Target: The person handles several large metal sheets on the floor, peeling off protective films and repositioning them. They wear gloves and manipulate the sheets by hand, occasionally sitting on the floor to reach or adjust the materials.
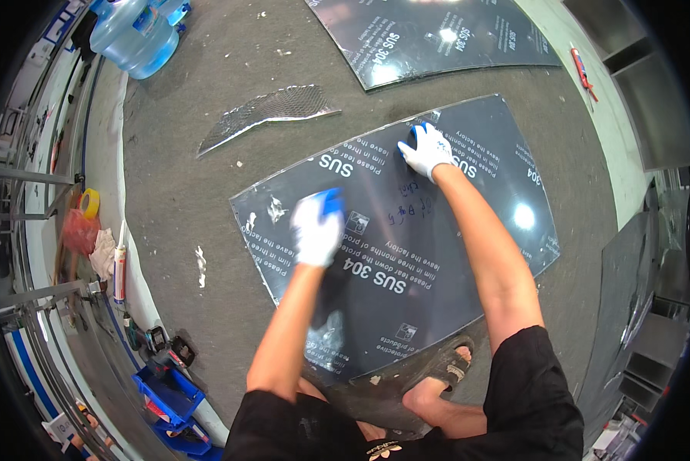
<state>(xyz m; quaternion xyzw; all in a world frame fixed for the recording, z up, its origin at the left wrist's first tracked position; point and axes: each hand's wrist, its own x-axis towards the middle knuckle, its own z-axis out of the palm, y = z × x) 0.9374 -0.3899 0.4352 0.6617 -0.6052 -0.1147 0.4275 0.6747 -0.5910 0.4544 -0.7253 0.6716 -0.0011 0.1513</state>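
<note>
In front of me lies a dark steel panel (437, 261), covered by a printed protective film with light lettering and some handwriting. White gloves with blue-coated fingers cover both my hands. My right hand (428, 150) rests near the panel's far edge, its fingers spread and nothing held in them. Over the panel's left part is my left hand (318, 227), smeared by motion, so its finger pose and any contact with the film are unclear. Whitish smears (276, 209) mark the film near the left corner.
A second film-covered panel (437, 38) lies beyond, near a bent mesh strip (268, 111). At left are a blue water jug (135, 38), a sealant tube (120, 273), power tools (160, 349) and blue bins (168, 396). A red caulking tube (581, 69) lies far right.
</note>
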